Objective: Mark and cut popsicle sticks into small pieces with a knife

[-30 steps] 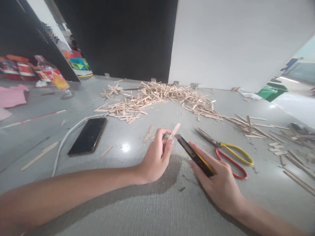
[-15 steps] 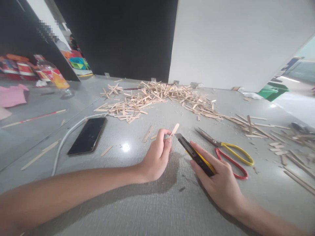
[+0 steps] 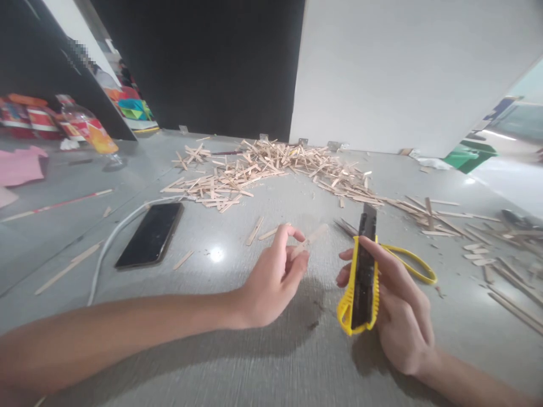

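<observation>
Near the middle of the grey table, my left hand (image 3: pixel 275 277) pinches a short wooden stick (image 3: pixel 313 237), which is blurred and points up to the right. My right hand (image 3: pixel 399 299) is wrapped round a yellow and black utility knife (image 3: pixel 365 277), held nearly upright with its blade at the top. A gap lies between the knife and the stick. Behind the knife and my right hand lie scissors (image 3: pixel 409 264); the yellow handle shows, the rest is mostly covered. Two small stick pieces (image 3: pixel 255 230) rest just beyond my left hand.
Wooden sticks (image 3: pixel 271 164) are heaped across the back, with more scattered at the right. A black phone (image 3: pixel 150 234) and white cable (image 3: pixel 99 265) lie at the left. Farther left stand a bottle (image 3: pixel 91 130) and red containers (image 3: pixel 40 118). Upright panels (image 3: pixel 382 73) close off the back.
My right hand has turned the knife more upright and moved it away from the stick, now covering the red scissor handle. My left hand and its stick have shifted slightly right; the stick tilts more.
</observation>
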Demonstrator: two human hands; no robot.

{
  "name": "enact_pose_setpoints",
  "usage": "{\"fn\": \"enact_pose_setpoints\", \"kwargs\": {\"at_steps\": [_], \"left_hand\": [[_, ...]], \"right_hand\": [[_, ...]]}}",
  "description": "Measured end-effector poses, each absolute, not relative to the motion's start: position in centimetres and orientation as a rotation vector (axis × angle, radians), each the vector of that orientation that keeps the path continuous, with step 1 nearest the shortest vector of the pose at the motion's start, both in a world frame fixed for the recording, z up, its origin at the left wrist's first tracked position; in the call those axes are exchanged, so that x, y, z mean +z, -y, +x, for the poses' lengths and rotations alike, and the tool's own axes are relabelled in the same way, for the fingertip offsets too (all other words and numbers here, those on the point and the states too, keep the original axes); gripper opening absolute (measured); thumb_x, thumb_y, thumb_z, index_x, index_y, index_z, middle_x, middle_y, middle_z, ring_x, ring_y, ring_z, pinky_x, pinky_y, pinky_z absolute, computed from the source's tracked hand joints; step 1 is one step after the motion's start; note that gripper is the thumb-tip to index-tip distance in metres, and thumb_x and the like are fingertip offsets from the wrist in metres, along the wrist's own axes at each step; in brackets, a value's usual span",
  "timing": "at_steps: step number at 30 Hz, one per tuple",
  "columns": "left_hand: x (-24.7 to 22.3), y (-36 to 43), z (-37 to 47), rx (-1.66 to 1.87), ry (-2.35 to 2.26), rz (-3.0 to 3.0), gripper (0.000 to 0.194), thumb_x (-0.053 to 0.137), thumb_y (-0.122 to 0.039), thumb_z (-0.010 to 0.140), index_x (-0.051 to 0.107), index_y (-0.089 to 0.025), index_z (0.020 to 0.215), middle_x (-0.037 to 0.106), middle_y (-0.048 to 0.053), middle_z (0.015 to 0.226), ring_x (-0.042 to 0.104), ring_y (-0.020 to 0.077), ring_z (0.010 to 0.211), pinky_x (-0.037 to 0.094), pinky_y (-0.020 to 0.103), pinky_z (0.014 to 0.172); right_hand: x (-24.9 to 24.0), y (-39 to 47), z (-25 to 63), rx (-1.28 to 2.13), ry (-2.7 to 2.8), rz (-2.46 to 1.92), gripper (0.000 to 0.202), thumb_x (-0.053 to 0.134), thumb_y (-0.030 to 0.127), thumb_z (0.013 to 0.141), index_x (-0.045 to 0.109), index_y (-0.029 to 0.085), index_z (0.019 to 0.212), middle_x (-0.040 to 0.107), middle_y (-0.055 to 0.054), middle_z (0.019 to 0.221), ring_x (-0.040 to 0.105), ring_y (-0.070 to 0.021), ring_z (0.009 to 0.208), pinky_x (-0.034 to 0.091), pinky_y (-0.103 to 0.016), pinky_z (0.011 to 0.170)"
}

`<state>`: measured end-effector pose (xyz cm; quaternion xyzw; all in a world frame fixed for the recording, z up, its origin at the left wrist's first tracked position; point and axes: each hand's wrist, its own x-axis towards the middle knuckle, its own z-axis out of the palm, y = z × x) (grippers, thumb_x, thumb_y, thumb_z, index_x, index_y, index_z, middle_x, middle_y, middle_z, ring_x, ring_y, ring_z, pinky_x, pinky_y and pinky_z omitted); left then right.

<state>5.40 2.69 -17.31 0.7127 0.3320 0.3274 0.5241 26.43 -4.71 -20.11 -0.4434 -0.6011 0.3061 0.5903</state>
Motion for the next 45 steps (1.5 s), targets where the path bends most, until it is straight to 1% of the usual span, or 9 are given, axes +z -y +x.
{"fn": "enact_pose_setpoints", "kwargs": {"at_steps": [2,5,10,13,15,19,26,36,45], "left_hand": [[-17.2,-2.2,5.5,0.745,-0.770,1.629,0.023,0.042,-0.046,0.109,0.038,-0.026,0.119,0.035,-0.011,0.061,0.032,0.0111,0.051,0.028,0.024,0.047],[-17.2,-1.6,5.7,0.663,-0.663,1.450,0.026,0.037,-0.047,0.110,0.044,-0.025,0.121,0.040,-0.007,0.069,0.031,0.0109,0.054,0.029,0.023,0.047],[-17.5,-1.3,5.7,0.549,-0.558,1.343,0.022,0.034,-0.047,0.111,0.042,-0.026,0.113,0.043,-0.006,0.074,0.032,0.0107,0.058,0.027,0.022,0.048],[-17.5,-1.2,5.7,0.535,-0.578,1.363,0.019,0.035,-0.046,0.111,0.036,-0.027,0.116,0.045,-0.005,0.076,0.036,0.0121,0.062,0.031,0.023,0.051],[-17.5,-1.2,5.7,0.527,-0.586,1.373,0.015,0.036,-0.040,0.111,0.034,-0.027,0.118,0.045,-0.005,0.079,0.036,0.0119,0.063,0.033,0.024,0.053],[-17.9,-1.3,5.9,0.515,-0.557,1.428,0.014,0.036,-0.038,0.111,0.036,-0.025,0.118,0.044,-0.004,0.086,0.038,0.0099,0.063,0.037,0.025,0.058],[-18.7,-1.6,6.1,0.471,-0.499,1.421,0.025,0.034,-0.050,0.111,0.034,-0.026,0.117,0.059,-0.002,0.082,0.060,0.0117,0.058,0.046,0.023,0.050],[-17.9,-1.7,5.9,0.315,-0.535,1.457,0.025,0.032,-0.051,0.111,0.030,-0.027,0.119,0.065,-0.003,0.081,0.047,0.0043,0.039,0.035,0.015,0.037],[-17.7,-1.7,5.9,0.315,-0.503,1.485,0.019,0.033,-0.045,0.112,0.029,-0.027,0.117,0.064,-0.003,0.088,0.049,0.0036,0.043,0.039,0.015,0.041]], "right_hand": [[-20.3,4.6,26.3,0.581,1.423,-1.061,0.041,0.056,0.021,0.102,0.056,0.030,0.142,0.066,-0.008,0.114,0.067,-0.0203,0.088,0.060,-0.032,0.069],[-20.4,4.2,26.0,0.390,1.395,-1.145,0.033,0.075,0.018,0.089,0.062,0.030,0.117,0.062,-0.001,0.091,0.063,-0.0171,0.071,0.057,-0.028,0.060],[-20.2,4.3,26.1,0.260,1.502,-1.172,0.025,0.079,0.030,0.087,0.055,0.030,0.085,0.048,0.006,0.063,0.042,-0.0148,0.048,0.046,-0.030,0.048],[-19.7,4.7,26.0,0.319,1.479,-1.224,0.007,0.065,0.035,0.097,0.065,0.030,0.101,0.057,0.003,0.064,0.049,-0.0162,0.047,0.046,-0.031,0.047],[-19.4,4.9,25.9,0.450,1.436,-1.199,0.022,0.059,0.034,0.101,0.065,0.028,0.121,0.069,-0.001,0.077,0.058,-0.0162,0.050,0.048,-0.030,0.045],[-19.2,5.0,25.7,0.371,1.487,-1.247,0.013,0.073,0.025,0.092,0.068,0.028,0.104,0.069,0.004,0.068,0.058,-0.0119,0.046,0.047,-0.023,0.043],[-18.8,5.3,25.7,0.441,1.554,-1.252,0.007,0.066,0.023,0.092,0.069,0.027,0.097,0.069,0.004,0.062,0.059,-0.0126,0.042,0.047,-0.023,0.040],[-19.2,5.2,25.6,0.431,1.629,-1.129,0.016,0.066,0.015,0.092,0.063,0.026,0.102,0.068,0.005,0.067,0.059,-0.0109,0.045,0.047,-0.023,0.043],[-19.1,4.9,25.4,0.407,1.652,-1.129,0.015,0.064,0.013,0.092,0.062,0.026,0.101,0.068,0.004,0.068,0.058,-0.0108,0.048,0.047,-0.024,0.045]]}}
